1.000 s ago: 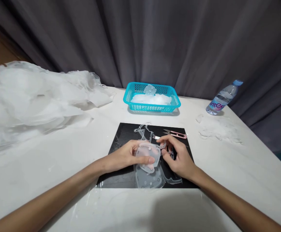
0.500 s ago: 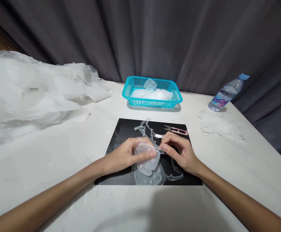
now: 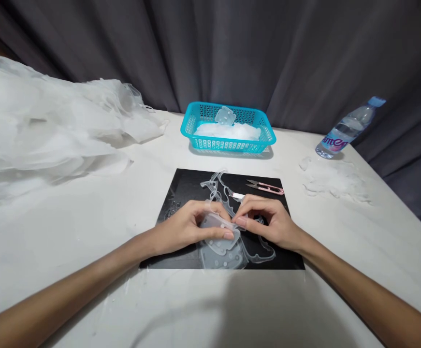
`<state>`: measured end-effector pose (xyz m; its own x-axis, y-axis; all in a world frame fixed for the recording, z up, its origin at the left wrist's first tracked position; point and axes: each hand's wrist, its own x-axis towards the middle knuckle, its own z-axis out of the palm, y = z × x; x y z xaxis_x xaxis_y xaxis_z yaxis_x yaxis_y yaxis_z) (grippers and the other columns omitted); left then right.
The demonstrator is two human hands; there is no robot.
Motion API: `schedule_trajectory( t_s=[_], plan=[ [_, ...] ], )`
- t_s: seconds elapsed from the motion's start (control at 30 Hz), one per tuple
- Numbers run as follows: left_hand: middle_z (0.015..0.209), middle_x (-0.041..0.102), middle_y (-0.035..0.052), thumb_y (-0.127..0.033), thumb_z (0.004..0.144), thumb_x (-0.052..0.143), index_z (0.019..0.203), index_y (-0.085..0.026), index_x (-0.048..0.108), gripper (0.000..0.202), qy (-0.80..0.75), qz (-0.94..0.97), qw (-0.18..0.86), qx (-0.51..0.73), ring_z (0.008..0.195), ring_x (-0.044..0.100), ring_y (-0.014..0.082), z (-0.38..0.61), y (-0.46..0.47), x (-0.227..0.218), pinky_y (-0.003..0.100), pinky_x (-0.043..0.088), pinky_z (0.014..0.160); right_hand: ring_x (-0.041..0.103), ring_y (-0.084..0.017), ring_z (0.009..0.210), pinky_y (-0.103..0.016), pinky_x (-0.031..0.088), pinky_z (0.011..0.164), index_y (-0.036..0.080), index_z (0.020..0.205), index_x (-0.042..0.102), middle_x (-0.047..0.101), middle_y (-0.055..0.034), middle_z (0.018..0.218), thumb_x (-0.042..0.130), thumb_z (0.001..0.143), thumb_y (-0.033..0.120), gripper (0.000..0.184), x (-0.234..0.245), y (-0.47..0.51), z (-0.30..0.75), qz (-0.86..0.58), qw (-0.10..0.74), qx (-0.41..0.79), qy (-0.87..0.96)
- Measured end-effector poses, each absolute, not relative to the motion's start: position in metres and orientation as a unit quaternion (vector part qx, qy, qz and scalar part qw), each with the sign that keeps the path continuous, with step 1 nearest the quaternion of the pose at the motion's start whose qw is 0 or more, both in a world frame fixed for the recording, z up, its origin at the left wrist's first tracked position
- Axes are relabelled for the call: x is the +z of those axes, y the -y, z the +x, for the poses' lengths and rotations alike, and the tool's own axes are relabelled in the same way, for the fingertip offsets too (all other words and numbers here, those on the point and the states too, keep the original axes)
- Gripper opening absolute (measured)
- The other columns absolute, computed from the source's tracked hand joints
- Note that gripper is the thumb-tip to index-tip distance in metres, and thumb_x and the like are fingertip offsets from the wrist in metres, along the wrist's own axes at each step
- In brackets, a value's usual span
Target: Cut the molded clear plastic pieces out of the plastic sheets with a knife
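My left hand (image 3: 192, 225) grips a translucent, rubbery-looking pad (image 3: 223, 245) with small round spots, thumb on top and fingers behind. At the pad's upper right edge, my right hand (image 3: 266, 220) pinches a thin clear edge strip between thumb and fingertips. Beneath, more translucent pads (image 3: 223, 260) of the same kind lie stacked on a black mat (image 3: 184, 186). Loose clear trimmings (image 3: 263, 258) curl around them on the mat. Pink-handled thread snips (image 3: 268, 187) rest at its upper right, close to a small white-and-metal blade-like piece (image 3: 236, 195), partly hidden by my right hand.
A blue basket (image 3: 232, 145) holding translucent pieces stands behind the mat. To the left spreads a large heap of whitish translucent sheets (image 3: 50, 121). At the right are a water bottle (image 3: 348, 128) and a flat pile of clear scraps (image 3: 335, 179). A grey curtain (image 3: 232, 48) hangs behind.
The held pad's upper edge has bent over toward me as my right hand pulls at its edge strip, slightly leftward. The whole view has shifted a little, with the surroundings sitting higher.
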<state>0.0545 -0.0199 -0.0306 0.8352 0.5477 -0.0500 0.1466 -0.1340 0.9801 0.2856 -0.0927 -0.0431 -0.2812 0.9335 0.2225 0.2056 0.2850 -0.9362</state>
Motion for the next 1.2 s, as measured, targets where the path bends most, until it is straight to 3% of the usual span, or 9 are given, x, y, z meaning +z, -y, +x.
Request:
schedule_trajectory(
  t_s=[0.37,0.63,0.87,1.1,1.2],
  plan=[
    [0.092,0.077,0.0009,-0.025,0.092,0.08,0.09,-0.018,0.076,0.009,-0.189,0.762,0.594,0.176,0.086,0.069,0.0141,0.0536,0.0204,-0.0324,0.023,0.052,0.08,0.058,-0.014,0.076,-0.029,0.046,0.067,0.02,0.088,0.074,0.065,-0.0023,0.085,0.074,0.096,0.029,0.012,-0.047,0.094,0.2872,-0.398,0.442,0.439,0.673],
    [0.086,0.075,-0.001,-0.022,0.089,0.083,0.088,-0.019,0.079,0.005,-0.188,0.766,0.587,0.184,0.077,0.064,0.0109,0.0539,0.0205,-0.0327,0.02,0.049,0.073,0.057,-0.013,0.08,-0.027,0.046,0.071,0.02,0.091,0.065,0.06,-0.0004,0.089,0.063,0.104,0.027,0.015,-0.0448,0.0952,0.2847,-0.406,0.426,0.444,0.676],
    [0.087,0.077,-0.0007,-0.021,0.089,0.082,0.088,-0.019,0.079,0.004,-0.18,0.762,0.595,0.178,0.078,0.065,0.0106,0.054,0.02,-0.0328,0.019,0.05,0.074,0.055,-0.012,0.08,-0.026,0.045,0.069,0.02,0.091,0.064,0.057,0.0003,0.088,0.063,0.104,0.027,0.015,-0.0451,0.0959,0.2838,-0.405,0.426,0.445,0.676],
    [0.087,0.074,-0.0012,-0.027,0.089,0.082,0.089,-0.018,0.077,0.011,-0.206,0.763,0.588,0.172,0.078,0.065,0.0113,0.0536,0.0222,-0.0319,0.02,0.049,0.074,0.055,-0.013,0.077,-0.027,0.045,0.068,0.021,0.091,0.063,0.056,0.0,0.088,0.061,0.105,0.032,0.018,-0.0446,0.098,0.283,-0.42,0.417,0.435,0.679],
    [0.091,0.073,-0.0002,-0.034,0.092,0.079,0.101,-0.018,0.075,0.019,-0.253,0.744,0.597,0.162,0.081,0.067,0.0135,0.0546,0.0223,-0.0303,0.021,0.051,0.074,0.056,-0.012,0.072,-0.027,0.046,0.065,0.022,0.093,0.059,0.055,0.0008,0.088,0.055,0.108,0.039,0.023,-0.0483,0.0982,0.2825,-0.453,0.448,0.435,0.636]
  ],
)
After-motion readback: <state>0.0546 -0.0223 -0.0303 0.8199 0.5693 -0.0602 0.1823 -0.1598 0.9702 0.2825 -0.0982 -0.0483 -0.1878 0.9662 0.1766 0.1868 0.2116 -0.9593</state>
